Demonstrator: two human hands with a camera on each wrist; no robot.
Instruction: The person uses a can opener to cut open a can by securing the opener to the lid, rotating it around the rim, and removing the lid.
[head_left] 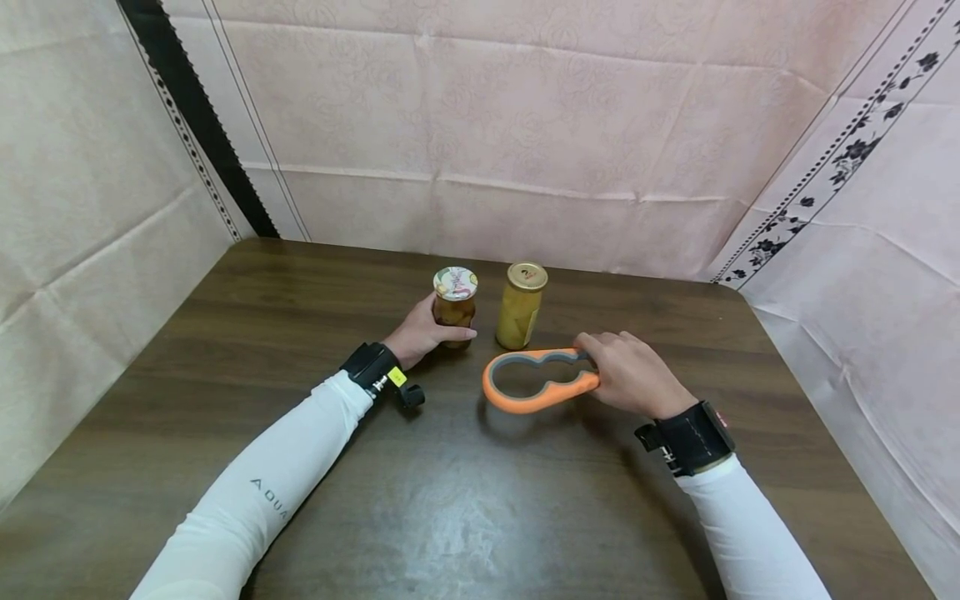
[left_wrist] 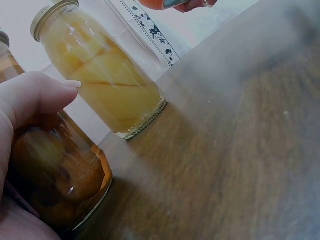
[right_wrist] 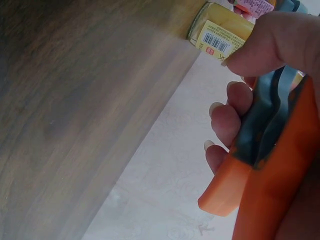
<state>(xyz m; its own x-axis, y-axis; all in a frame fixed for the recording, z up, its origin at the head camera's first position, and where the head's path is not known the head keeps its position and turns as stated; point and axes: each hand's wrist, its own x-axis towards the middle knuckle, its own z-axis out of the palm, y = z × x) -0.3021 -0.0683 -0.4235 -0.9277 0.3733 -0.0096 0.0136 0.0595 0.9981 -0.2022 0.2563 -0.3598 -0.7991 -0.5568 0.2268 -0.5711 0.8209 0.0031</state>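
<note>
While a tall yellow jar [head_left: 521, 307] stands just beside, left hand [head_left: 422, 334] wraps the amber jar [head_left: 453, 305], right hand [head_left: 628, 372] grips the orange opener [head_left: 534, 382] on the table [head_left: 300, 317].

Staged recording booth, domestic flavour. Dark wood-grain table [head_left: 465, 517] enclosed on three sides by creased pink floral cloth [head_left: 525, 117]. Preserve jars [head_left: 521, 305] and jar opener [head_left: 536, 382] suggest kitchen-type setting.

A short amber jar [head_left: 454, 306] stands upright, lid on, just left of an orange-and-grey opener [head_left: 536, 381] raised above the table.
</note>
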